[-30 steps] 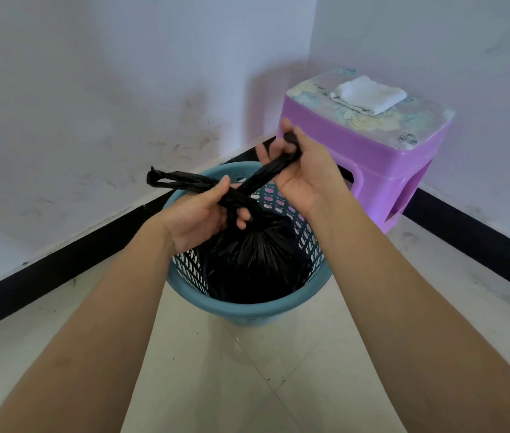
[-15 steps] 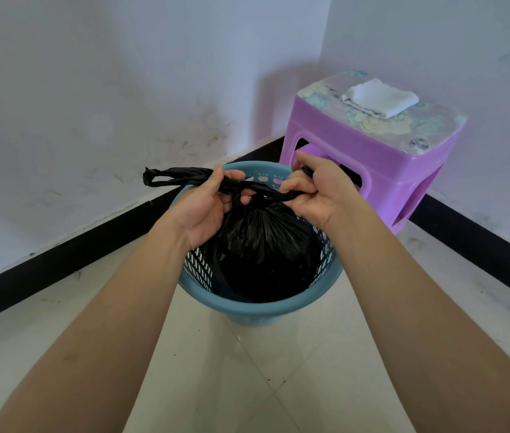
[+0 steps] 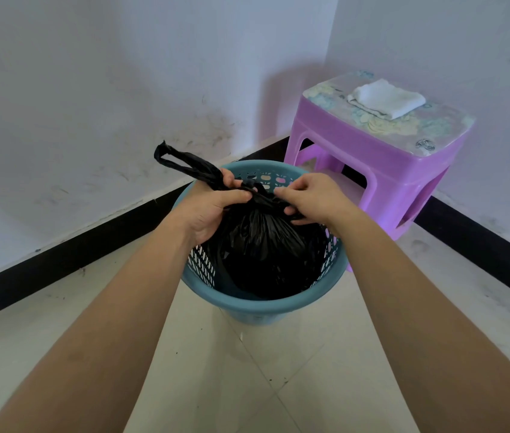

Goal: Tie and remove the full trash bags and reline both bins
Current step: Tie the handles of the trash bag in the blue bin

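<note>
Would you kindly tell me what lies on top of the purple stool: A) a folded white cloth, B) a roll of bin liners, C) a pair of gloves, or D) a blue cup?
A: a folded white cloth lies on the patterned top of the purple stool.

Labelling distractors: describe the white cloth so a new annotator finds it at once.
In the room corner, a purple plastic stool stands behind and right of the blue perforated bin. On its floral-printed top lies the white cloth, folded flat. It is the only white fabric item in view; the bin holds a black bag.
</note>
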Motion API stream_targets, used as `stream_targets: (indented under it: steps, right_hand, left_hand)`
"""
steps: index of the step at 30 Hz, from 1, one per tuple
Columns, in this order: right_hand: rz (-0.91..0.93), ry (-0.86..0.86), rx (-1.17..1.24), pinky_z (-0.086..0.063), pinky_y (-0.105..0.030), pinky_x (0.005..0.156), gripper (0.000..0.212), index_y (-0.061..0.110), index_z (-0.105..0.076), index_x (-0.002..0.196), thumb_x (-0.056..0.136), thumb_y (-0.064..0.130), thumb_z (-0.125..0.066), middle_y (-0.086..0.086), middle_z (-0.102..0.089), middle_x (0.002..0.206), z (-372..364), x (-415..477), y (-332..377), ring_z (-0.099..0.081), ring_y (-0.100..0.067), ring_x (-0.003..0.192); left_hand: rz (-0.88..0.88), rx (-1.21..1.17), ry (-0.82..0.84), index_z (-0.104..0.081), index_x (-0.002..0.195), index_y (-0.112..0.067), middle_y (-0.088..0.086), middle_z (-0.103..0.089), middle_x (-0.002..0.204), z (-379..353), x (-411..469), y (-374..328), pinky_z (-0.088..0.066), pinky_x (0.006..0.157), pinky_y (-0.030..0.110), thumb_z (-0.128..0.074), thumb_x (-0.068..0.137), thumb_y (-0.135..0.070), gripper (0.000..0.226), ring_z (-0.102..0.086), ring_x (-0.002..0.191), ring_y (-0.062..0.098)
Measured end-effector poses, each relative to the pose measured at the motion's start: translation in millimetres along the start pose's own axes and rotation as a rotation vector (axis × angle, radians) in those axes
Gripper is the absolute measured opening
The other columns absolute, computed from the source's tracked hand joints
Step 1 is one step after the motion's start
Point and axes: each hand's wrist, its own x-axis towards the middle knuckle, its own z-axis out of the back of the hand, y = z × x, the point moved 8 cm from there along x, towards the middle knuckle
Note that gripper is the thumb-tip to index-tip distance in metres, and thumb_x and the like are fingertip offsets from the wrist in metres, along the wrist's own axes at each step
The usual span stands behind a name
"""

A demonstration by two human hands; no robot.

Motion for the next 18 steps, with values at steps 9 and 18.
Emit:
stream_targets:
  steps: [9,18]
  right_hand:
    - [0.103,0.144,-0.388,-0.042,-0.021,0.053,0.02,0.018,-0.06,0.077,0.093,0.03,-0.064,0.004,-0.06,0.066,-11,-1,13,-0.051,-0.011,0.059]
    - [0.15,0.166,-0.159,-0.045,-0.016,0.091,0.034,0.022,-0.067,0.122,0.089,0.018,-0.071,0.006,-0.067,0.113,-2,0,10,-0.062,-0.006,0.105]
  left_hand:
    - [-0.012,-0.212,-0.056,-0.039,0.068,-0.018,0.008,-0.063,0.086,3,-3,5,-0.057,0.076,0.027,-0.061,0.08,0.017,0.043,-0.071,0.085,0.018]
    - [-0.158,0.315,-0.007,-0.033,0.066,-0.022,0.004,-0.053,0.081,-1,-1,-12,-0.048,0.084,0.031,-0.061,0.081,0.014,0.048,-0.054,0.085,0.021]
